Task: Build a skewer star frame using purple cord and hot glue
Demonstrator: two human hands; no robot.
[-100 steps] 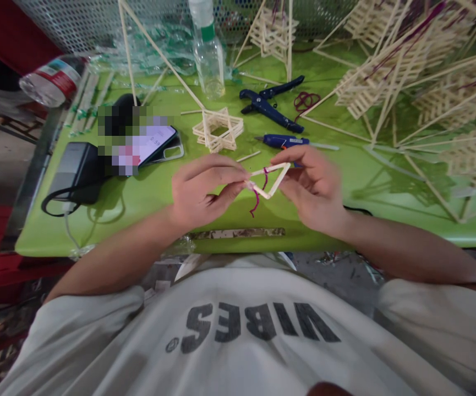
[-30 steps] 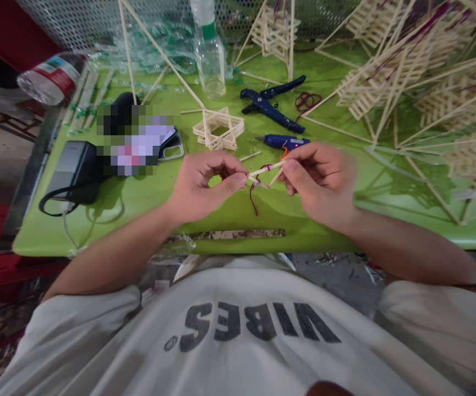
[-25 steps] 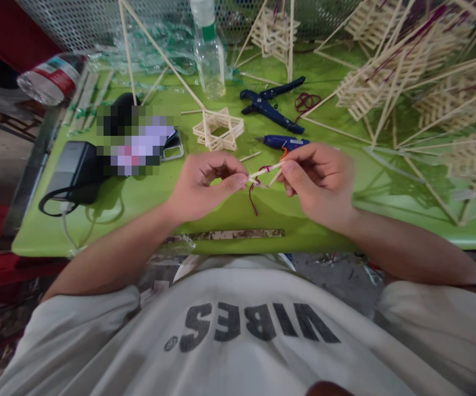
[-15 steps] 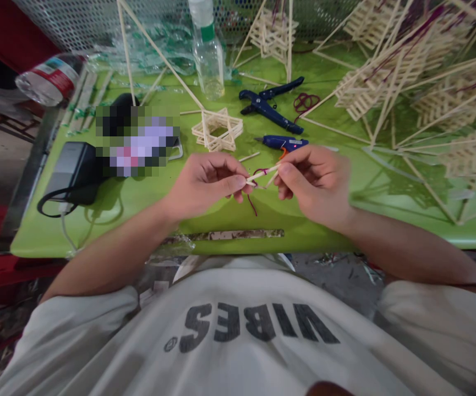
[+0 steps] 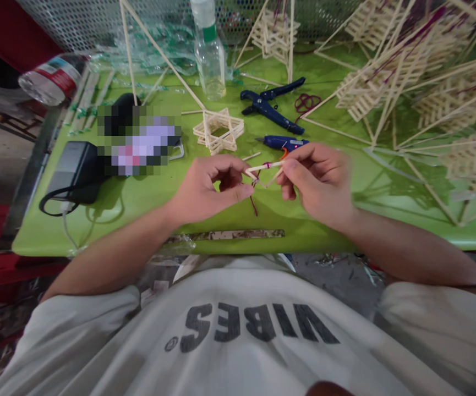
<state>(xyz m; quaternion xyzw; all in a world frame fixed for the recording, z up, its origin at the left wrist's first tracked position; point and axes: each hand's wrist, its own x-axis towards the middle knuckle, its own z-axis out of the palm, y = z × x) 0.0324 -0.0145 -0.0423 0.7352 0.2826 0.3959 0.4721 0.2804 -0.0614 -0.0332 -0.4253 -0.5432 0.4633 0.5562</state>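
A small triangle of pale wooden sticks (image 5: 256,169) is in the air near the table's front middle. Dark purple string (image 5: 267,165) is wound around its upper stick, and a loose end hangs below its left corner. My right hand (image 5: 318,184) pinches the triangle's right end between thumb and fingers, which hide that corner. At the left corner is my left hand (image 5: 215,190), thumb and index finger apart, close to the sticks; whether a fingertip touches them I cannot tell. Behind the hands lie a blue glue gun (image 5: 281,143) and a six-pointed stick star (image 5: 219,131).
Blue cutters (image 5: 273,104) and coiled string (image 5: 307,103) lie farther back. A clear bottle (image 5: 211,60) stands behind the star. Stick frames (image 5: 390,82) crowd the right side. At left are a power bank (image 5: 72,170) and a blurred-out phone (image 5: 145,143). A flat strip (image 5: 246,235) lies along the front edge.
My left thumb and index finger have parted from their pinch on the triangle's left corner, which now shows. My right hand keeps its hold, and the triangle has barely shifted.
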